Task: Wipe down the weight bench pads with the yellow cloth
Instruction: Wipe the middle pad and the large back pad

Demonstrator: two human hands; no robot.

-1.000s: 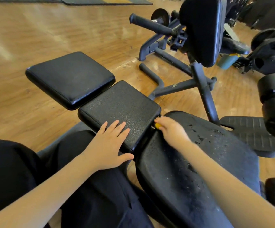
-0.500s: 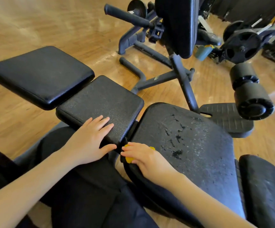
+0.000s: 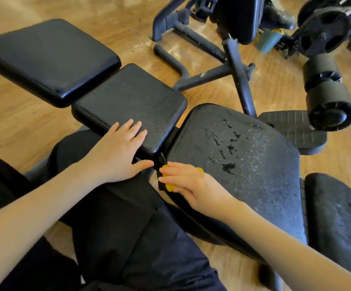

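— Where is the yellow cloth [image 3: 171,185] now?

— It sits bunched under your right hand [image 3: 191,183], at the near corner of the large worn pad [image 3: 244,164], just by the gap to the middle pad [image 3: 132,101]. Your fingers [image 3: 170,170] lie over it, lightly curled and pressing it down; only small bits of yellow show around them.

— And my left hand [image 3: 117,152]?

— It rests flat on the near edge of the middle pad, fingers straight and slightly apart, thumb spread toward the gap. It holds nothing.

— How will the cloth handle?

— My guess is soft and light: it wads up small and will follow the pad's curve, but it may slip out under a loose palm. Keep the bunch under your fingers and press as you sweep. The pads look firm and textured; the large one is flaked and scuffed, so the cloth may drag there.

— How many pads are there?

— I count four on this bench: the glossy far-left pad [image 3: 50,57], the middle pad, the large worn pad, and a further pad [image 3: 338,213] at the right edge. One cloth, two hands.
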